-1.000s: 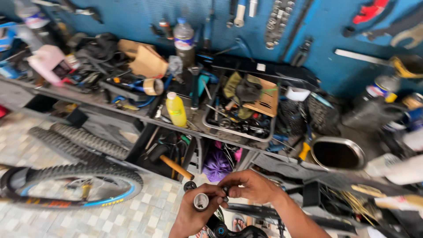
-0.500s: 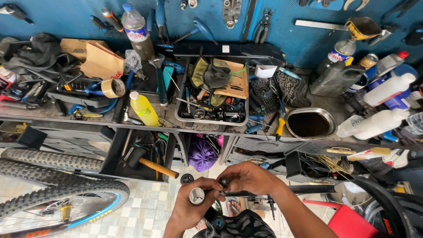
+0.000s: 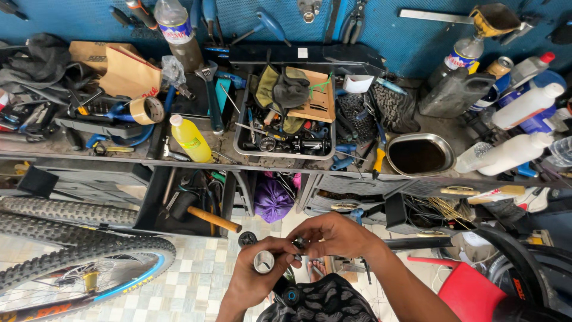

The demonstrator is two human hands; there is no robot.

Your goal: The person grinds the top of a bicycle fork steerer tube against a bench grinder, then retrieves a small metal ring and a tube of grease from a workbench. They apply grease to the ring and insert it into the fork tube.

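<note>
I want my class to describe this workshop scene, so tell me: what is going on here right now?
A person stands at a cluttered workbench and works on a bicycle part with both bare hands. The left hand grips a short silver tube end, while the right hand pinches a small dark piece beside it. On the bench lie a yellow bottle, a tape roll and a tray of tools. A bicycle wheel rests on the tiled floor at the left.

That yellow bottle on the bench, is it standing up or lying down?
Lying down. The yellow bottle rests on its side on the bench, white cap pointing toward the tape roll.
</note>
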